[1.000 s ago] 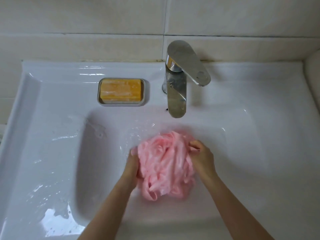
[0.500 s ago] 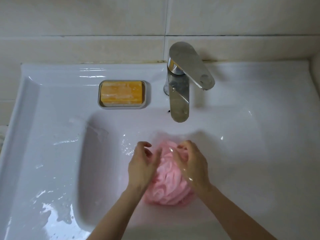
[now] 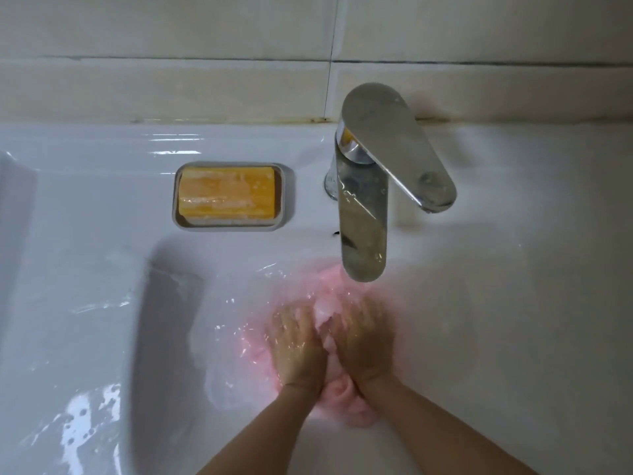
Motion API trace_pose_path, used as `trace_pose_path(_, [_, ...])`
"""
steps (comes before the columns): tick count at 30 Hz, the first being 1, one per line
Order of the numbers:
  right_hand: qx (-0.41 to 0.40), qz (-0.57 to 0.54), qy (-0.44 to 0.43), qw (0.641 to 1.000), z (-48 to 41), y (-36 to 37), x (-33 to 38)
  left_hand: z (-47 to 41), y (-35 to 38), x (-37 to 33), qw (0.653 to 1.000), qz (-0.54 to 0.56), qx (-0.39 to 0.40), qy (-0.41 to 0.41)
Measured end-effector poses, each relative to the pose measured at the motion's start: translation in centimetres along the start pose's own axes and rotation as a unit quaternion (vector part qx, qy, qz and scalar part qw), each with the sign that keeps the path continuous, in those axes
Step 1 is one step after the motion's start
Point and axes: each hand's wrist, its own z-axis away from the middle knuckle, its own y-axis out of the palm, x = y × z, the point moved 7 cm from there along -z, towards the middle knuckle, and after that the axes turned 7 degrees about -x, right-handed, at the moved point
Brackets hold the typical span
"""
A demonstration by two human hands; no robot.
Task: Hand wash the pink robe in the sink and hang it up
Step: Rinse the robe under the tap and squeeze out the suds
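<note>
The pink robe (image 3: 337, 394) lies bunched in the water at the bottom of the white sink (image 3: 164, 303), below the tap spout. Both hands lie on top of it, side by side and under the rippling water. My left hand (image 3: 296, 344) presses down on the left of the bundle with its fingers spread forward. My right hand (image 3: 364, 342) presses on the right part, fingers pointing toward the tap. Most of the robe is hidden under the hands; pink shows between them, beneath the wrists and near the spout.
A chrome tap (image 3: 364, 207) stands at the back of the sink, its lever turned to the right. An orange soap bar (image 3: 226, 195) sits in a grey dish (image 3: 286, 197) left of the tap. Water puddles on the left ledge (image 3: 85, 423). Tiled wall behind.
The hands moved from the sides of the lifted bundle onto its top and pushed it down under the water. The camera moved closer to the sink.
</note>
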Motion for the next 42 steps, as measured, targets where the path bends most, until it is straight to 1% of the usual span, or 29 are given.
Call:
trace_pose_path(3, [-0.022, 0.013, 0.037, 0.999, -1.7, 0.3, -0.2, -1.8, 0.8, -0.4, 0.999, 0.037, 0.037, 0.006])
trace_pose_path(5, [-0.045, 0.031, 0.048, 0.997, -2.8, 0.3, -0.2, -2.9, 1.4, -0.5, 0.998, 0.029, 0.061, 0.001])
trace_pose_path(6, [-0.051, 0.026, 0.052, 0.997, -3.3, 0.2, -0.2, -3.4, 1.1, -0.4, 0.997, 0.043, 0.052, -0.029])
trace_pose_path(7, [-0.05, 0.015, 0.058, 0.997, -3.8, 0.1, -0.3, -4.0, 1.1, -0.4, 0.995, 0.041, 0.073, -0.061])
trace_pose_path(8, [-0.042, 0.004, 0.069, 0.997, -4.1, 0.2, -0.4, -4.1, 1.4, -0.6, 0.993, 0.018, 0.098, -0.056])
trace_pose_path(10, [-0.015, -0.018, 0.108, 0.994, -5.2, -0.1, -0.2, -4.0, 1.5, -1.2, 0.991, 0.041, 0.108, -0.062])
trace_pose_path(12, [0.044, -0.037, 0.195, 0.979, -6.1, -0.3, -0.4, -4.4, 0.5, -1.2, 0.989, 0.078, 0.071, -0.101])
trace_pose_path(13, [0.105, -0.067, 0.256, 0.959, -6.3, -0.2, -0.8, -4.8, -0.5, -1.6, 0.989, 0.092, 0.042, -0.105])
trace_pose_path(14, [0.16, -0.117, 0.318, 0.927, -6.1, -0.1, -1.4, -5.0, -1.5, -2.0, 0.989, 0.119, 0.014, -0.092])
trace_pose_path(15, [0.193, -0.185, 0.36, 0.894, -5.8, -0.2, -1.9, -5.1, -2.2, -2.3, 0.983, 0.165, 0.01, -0.077])
trace_pose_path(16, [0.205, -0.261, 0.383, 0.862, -5.6, -1.0, -2.1, -5.0, -3.1, -2.8, 0.969, 0.233, 0.03, -0.073])
trace_pose_path(17, [0.201, -0.328, 0.387, 0.838, -5.5, -1.9, -2.3, -4.9, -4.2, -3.1, 0.947, 0.307, 0.048, -0.084])
trace_pose_path(18, [0.186, -0.386, 0.369, 0.825, -5.5, -3.4, -2.1, -4.7, -5.4, -2.8, 0.921, 0.37, 0.042, -0.116])
trace_pose_path(20, [0.164, -0.49, 0.32, 0.795, -5.1, -5.9, -1.3, -4.2, -6.5, -0.6, 0.876, 0.437, 0.028, -0.203])
trace_pose_path(21, [0.171, -0.53, 0.301, 0.774, -4.6, -6.6, -1.1, -3.9, -6.8, 0.1, 0.863, 0.445, 0.038, -0.237])
trace_pose_path(22, [0.194, -0.543, 0.298, 0.761, -4.1, -7.2, -0.8, -3.5, -7.0, 0.6, 0.87, 0.423, 0.062, -0.243])
trace_pose_path(23, [0.212, -0.547, 0.293, 0.755, -3.6, -7.8, -0.5, -2.9, -6.7, 0.8, 0.895, 0.372, 0.092, -0.227])
trace_pose_path(24, [0.219, -0.529, 0.288, 0.768, -3.2, -8.5, -0.3, -2.3, -6.6, 0.7, 0.932, 0.293, 0.11, -0.181])
trace_pose_path(25, [0.208, -0.473, 0.267, 0.813, -2.9, -9.1, -0.3, -1.7, -6.9, 0.5, 0.973, 0.178, 0.098, -0.109])
trace_pose_path(26, [0.187, -0.378, 0.221, 0.879, -2.9, -9.8, 0.0, -1.1, -7.2, 0.1, 0.996, 0.06, 0.057, -0.024])
trace_pose_path(27, [0.167, -0.26, 0.158, 0.938, -2.9, -9.9, 0.4, -0.5, -7.0, -0.2, 0.998, -0.017, 0.027, 0.045])
trace_pose_path(28, [0.149, -0.159, 0.095, 0.971, -2.8, -9.7, 1.1, 0.1, -6.4, -0.2, 0.996, -0.051, 0.02, 0.071])
trace_pose_path(30, [0.169, -0.089, 0.029, 0.981, -2.1, -6.6, 2.1, 0.6, -4.5, 0.3, 0.995, -0.05, 0.009, 0.085])
trace_pose_path(32, [0.212, -0.076, 0.015, 0.974, -1.1, -3.1, 2.2, 1.0, -2.9, -0.2, 0.99, -0.06, -0.003, 0.124])
trace_pose_path(34, [0.203, -0.072, 0.021, 0.976, 0.1, -1.4, 1.9, 1.3, -1.4, 0.0, 0.991, -0.072, -0.008, 0.111])
trace_pose_path(36, [0.148, -0.102, 0.032, 0.983, 0.7, -1.0, 1.5, 1.3, -0.4, 0.8, 0.993, -0.082, -0.006, 0.084])
trace_pose_path(38, [0.077, -0.122, 0.064, 0.987, 0.2, -0.8, 0.8, 0.9, 0.0, 0.6, 0.993, -0.071, -0.02, 0.094])
trace_pose_path(40, [0.028, -0.125, 0.085, 0.988, -0.1, -0.2, 0.3, 0.2, -0.3, 0.1, 0.993, -0.045, -0.054, 0.098])
trace_pose_path(42, [-0.008, -0.119, 0.073, 0.99, -0.4, 0.0, 0.5, -0.6, -0.8, -0.5, 0.99, -0.013, -0.098, 0.104])
